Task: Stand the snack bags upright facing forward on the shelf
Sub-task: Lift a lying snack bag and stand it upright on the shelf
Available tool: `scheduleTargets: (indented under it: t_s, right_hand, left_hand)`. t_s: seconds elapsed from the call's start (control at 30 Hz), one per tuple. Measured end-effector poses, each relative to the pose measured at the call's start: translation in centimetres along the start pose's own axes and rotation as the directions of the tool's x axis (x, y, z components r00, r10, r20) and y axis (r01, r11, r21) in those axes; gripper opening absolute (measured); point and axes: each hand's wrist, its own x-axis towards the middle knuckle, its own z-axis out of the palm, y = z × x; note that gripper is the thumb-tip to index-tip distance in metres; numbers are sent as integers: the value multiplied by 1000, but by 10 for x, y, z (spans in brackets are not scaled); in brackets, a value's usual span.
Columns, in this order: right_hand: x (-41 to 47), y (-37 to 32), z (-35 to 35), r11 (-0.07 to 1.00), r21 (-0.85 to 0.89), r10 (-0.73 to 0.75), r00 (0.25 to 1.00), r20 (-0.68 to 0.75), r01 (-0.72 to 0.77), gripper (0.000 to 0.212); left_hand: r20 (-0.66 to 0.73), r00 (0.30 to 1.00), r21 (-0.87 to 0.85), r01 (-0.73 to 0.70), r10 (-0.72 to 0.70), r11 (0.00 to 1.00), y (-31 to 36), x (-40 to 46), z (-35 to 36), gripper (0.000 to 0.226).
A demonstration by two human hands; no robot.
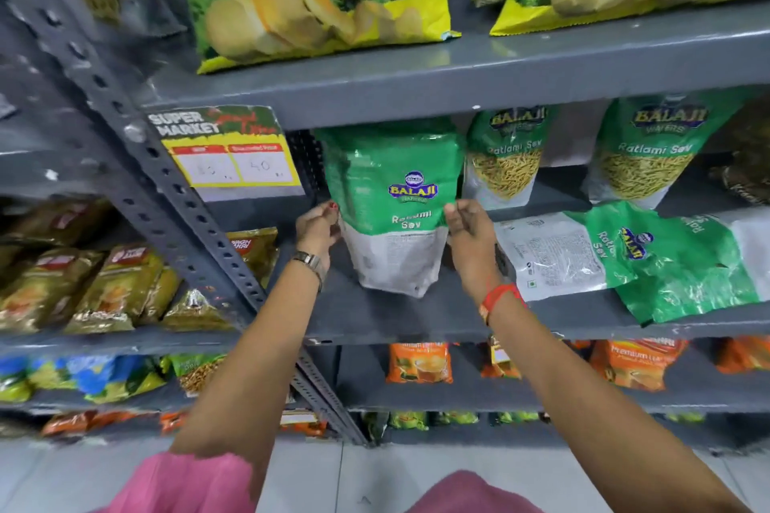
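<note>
A grey metal shelf (416,317) spans the middle of the view, with a slotted upright post (175,196) at its left end and a price tag (233,156) hanging from the board above. Both bare arms reach forward and up from the bottom edge of the view to one green and white snack bag (393,204), which stands upright on the shelf near the post, its "Balaji Ratlami Sev" print facing forward and its white lower part resting on the board.

The left hand (318,225), a watch (308,260) on its wrist, pinches the bag's left edge, fingertips curled on the seam about halfway up. The right hand (468,227), a red thread band (498,298) at the wrist, pinches the right edge at the same height.

To the right, a fallen bag (625,254) of the same kind lies flat on the shelf, its print turned sideways, partly overlapping another. Behind it two more bags (641,150) stand upright at the back of the shelf, facing forward.
</note>
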Motion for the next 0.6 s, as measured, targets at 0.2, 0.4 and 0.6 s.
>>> scheduleTargets:
  t_s: [0.2,0.4,0.6]
  right_hand:
    - [30,0,7,999,5,52,998,38,-52,26]
    - [38,16,-3,992,-5,127,988,85,-128,17]
    - [39,11,-15,981,14,191,973,133,-195,24]
  left_hand:
    - [-12,998,-32,65,-65,997,-1,-4,3,31]
    - [-102,994,41,-44,48,998,-8,2,7,27]
    - [-185,910,-161,-400,370,902,-13,-47,9,37]
